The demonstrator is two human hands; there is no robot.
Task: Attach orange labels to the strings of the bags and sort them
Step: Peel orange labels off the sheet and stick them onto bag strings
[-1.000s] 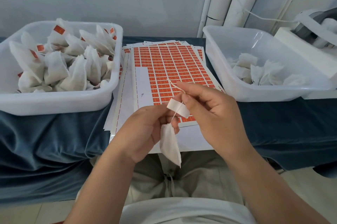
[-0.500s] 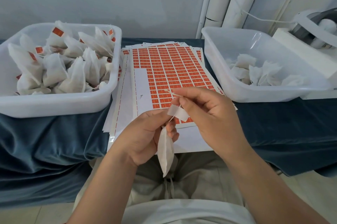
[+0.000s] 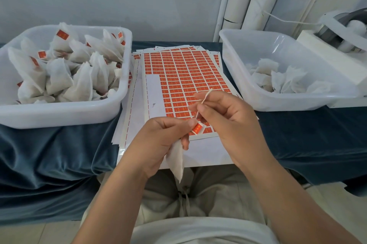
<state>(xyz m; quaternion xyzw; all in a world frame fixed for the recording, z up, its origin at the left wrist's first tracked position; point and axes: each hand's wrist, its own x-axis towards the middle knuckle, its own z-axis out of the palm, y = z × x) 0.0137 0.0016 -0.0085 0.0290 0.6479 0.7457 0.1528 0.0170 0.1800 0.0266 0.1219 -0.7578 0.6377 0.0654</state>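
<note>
Over the near edge of the label sheet (image 3: 184, 77), which lies flat on the blue-draped tabletop (image 3: 297, 134), the left hand (image 3: 158, 144) holds a white bag (image 3: 177, 161). Its lower fingers curl round the bag's top, so the bag hangs down past the sheet's near edge toward the person's lap. The same hand's grip is pressed together at thumb and forefinger, pinching an orange label (image 3: 197, 129) just above the sheet's last rows. The right hand (image 3: 228, 120), over the sheet's near right corner, has its grip pinched on the string (image 3: 204, 99), which runs up from the label and sticks out above the fingertips. Left of the sheet stands a white bin (image 3: 59, 112) heaped with bags that carry orange labels (image 3: 79, 77). Right of the sheet a second white bin (image 3: 278, 103) holds a smaller pile of plain white bags (image 3: 286, 81). A strip at the sheet's left side is bare backing paper
</note>
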